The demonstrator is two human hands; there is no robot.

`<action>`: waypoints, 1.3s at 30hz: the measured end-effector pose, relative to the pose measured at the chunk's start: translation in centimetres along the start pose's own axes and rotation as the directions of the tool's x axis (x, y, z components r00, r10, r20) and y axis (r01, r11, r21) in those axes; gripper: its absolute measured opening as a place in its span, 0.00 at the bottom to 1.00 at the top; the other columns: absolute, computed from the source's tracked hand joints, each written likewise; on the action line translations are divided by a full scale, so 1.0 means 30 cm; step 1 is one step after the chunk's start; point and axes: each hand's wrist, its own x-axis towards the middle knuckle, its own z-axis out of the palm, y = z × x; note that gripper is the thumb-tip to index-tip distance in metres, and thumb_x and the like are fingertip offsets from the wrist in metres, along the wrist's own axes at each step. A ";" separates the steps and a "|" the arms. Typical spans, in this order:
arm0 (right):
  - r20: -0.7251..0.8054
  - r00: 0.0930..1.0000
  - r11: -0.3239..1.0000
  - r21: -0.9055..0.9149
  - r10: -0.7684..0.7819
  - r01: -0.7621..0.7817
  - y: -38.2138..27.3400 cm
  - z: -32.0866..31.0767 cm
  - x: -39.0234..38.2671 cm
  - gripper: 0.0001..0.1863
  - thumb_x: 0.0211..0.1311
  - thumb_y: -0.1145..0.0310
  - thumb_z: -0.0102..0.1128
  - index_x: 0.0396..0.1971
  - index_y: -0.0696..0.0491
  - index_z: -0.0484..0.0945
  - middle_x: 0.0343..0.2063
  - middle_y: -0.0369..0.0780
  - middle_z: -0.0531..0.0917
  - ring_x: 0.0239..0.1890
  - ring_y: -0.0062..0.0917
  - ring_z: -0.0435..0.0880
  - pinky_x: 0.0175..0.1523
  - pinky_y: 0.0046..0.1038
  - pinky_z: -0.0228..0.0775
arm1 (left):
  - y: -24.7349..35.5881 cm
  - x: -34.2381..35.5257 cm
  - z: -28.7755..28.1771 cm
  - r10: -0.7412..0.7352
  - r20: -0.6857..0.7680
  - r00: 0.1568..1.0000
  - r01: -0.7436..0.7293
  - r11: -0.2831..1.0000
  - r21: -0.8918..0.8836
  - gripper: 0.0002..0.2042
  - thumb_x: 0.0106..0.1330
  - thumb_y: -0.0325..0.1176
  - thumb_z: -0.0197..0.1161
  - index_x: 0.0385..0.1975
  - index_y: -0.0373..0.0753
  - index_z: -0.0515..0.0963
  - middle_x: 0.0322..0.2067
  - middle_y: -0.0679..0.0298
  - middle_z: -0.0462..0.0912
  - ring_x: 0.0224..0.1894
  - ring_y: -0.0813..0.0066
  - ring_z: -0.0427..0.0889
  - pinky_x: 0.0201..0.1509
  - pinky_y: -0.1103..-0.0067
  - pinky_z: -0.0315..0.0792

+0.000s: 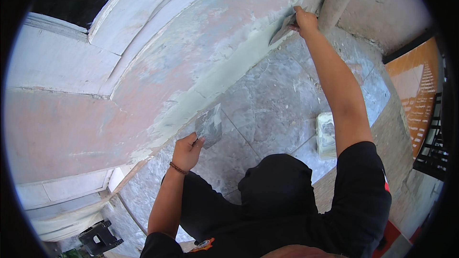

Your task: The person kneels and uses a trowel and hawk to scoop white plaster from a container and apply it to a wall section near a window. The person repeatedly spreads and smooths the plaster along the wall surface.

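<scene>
My left hand (187, 152), with a beaded bracelet at the wrist, is closed on a wide flat putty knife (209, 125). Its metal blade is smeared with pale filler and points up, away from me, above the tiles. My right arm reaches far forward, and my right hand (306, 21) grips a second putty knife (283, 29). That blade lies against the low part of the wall (158, 74), where a band of whitish filler (234, 69) runs along the foot. Higher up, the wall shows patchy pink and grey.
A filler-smeared white tub (326, 135) stands on the grey tiled floor (258, 100) right of my knees. At lower left is a black plastic stool (99, 238). White moulding (143, 9) edges the wall above. An orange-brown panel (415, 93) is at far right.
</scene>
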 end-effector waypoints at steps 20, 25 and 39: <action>-0.001 0.968 0.814 0.542 -0.249 0.210 -0.281 -0.597 -0.439 0.13 0.68 0.68 0.51 0.46 0.60 0.74 0.49 0.45 0.79 0.48 0.34 0.82 0.55 0.36 0.78 | 0.032 0.141 0.131 -0.062 0.090 0.994 0.101 0.841 -0.532 0.09 0.70 0.31 0.61 0.29 0.32 0.75 0.23 0.65 0.74 0.25 0.79 0.76 0.36 0.75 0.81; -0.034 0.996 0.759 0.650 0.077 -0.036 0.231 -0.662 -0.869 0.14 0.62 0.68 0.60 0.45 0.59 0.76 0.35 0.39 0.80 0.31 0.26 0.79 0.37 0.32 0.75 | 0.235 0.339 0.294 -0.096 0.267 0.959 0.279 0.486 -0.828 0.11 0.70 0.29 0.60 0.49 0.37 0.72 0.37 0.64 0.79 0.39 0.75 0.81 0.44 0.68 0.82; 0.164 0.971 0.943 -0.314 0.172 -0.113 0.504 -0.659 -1.124 0.20 0.58 0.60 0.69 0.44 0.59 0.80 0.31 0.43 0.83 0.32 0.29 0.84 0.38 0.31 0.75 | 0.389 0.404 0.646 0.022 0.345 0.938 0.303 0.432 -0.849 0.09 0.67 0.25 0.61 0.45 0.41 0.72 0.29 0.70 0.77 0.24 0.84 0.72 0.25 0.83 0.67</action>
